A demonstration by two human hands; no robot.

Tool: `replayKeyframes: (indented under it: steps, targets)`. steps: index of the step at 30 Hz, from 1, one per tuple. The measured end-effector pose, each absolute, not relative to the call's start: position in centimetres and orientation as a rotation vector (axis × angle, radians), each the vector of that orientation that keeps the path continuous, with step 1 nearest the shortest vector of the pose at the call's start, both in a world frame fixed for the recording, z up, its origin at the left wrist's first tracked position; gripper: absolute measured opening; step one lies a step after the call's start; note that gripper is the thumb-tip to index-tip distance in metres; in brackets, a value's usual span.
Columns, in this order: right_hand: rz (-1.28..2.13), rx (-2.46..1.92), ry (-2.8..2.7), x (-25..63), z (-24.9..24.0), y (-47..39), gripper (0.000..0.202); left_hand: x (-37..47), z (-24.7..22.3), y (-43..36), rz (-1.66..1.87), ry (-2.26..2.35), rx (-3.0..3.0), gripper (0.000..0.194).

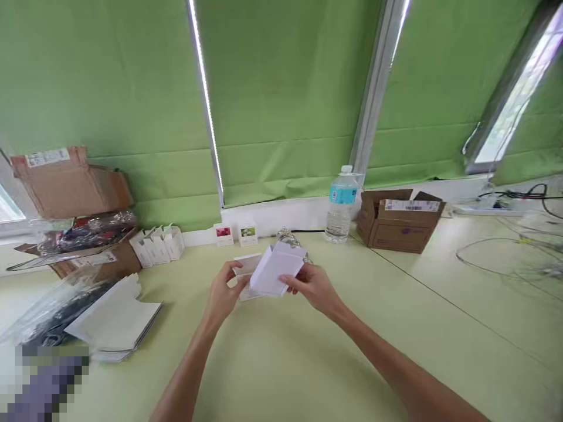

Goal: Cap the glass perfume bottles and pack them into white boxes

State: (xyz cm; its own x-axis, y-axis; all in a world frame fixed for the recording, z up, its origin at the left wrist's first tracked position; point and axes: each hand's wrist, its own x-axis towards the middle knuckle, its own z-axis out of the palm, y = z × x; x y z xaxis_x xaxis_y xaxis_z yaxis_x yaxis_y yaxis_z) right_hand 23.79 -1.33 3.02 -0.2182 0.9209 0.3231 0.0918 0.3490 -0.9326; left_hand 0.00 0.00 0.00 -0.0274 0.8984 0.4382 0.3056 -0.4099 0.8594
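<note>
Carton [279,269], white, was pinched in right hand's [317,286] grip over desk [272,363], left hand [221,297] pinching pale sheet [247,265] alongside.

bright daylight through window gaps; soft shadows, edges stretched and blurry.

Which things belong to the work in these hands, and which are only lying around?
In use: white card in right hand, paper at left hand; probably white sheets, small white boxes.
Lying around: water bottle, open brown carton, cables.
</note>
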Motion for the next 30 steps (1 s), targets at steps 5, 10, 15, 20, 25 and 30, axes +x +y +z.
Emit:
replayKeyframes:
  steps: [5,10,15,20,25,30]
  targets:
    - [0.918,-0.9,-1.608,21.3,4.9,1.1,0.035,0.3,-0.5,0.0,1.445,1.129,1.619,0.037]
    - [0.877,-0.823,-1.651,19.0,5.3,3.3,0.038,0.0,-1.2,0.2,1.437,1.009,1.429,0.037]
    - [0.789,-0.867,-1.747,19.2,3.9,4.9,0.039,0.2,-1.0,0.1,1.414,0.952,1.393,0.042]
    - [0.685,-0.919,-1.871,20.7,3.7,5.5,0.039,0.5,-0.7,-0.4,1.437,1.05,1.486,0.042]
    - [0.592,-0.989,-1.99,21.2,4.3,5.6,0.038,0.9,-0.5,-1.2,1.457,1.213,1.683,0.036]
    - [0.574,-0.966,-2.076,21.1,5.7,4.6,0.035,0.7,-0.5,-1.4,1.406,1.271,1.769,0.025]
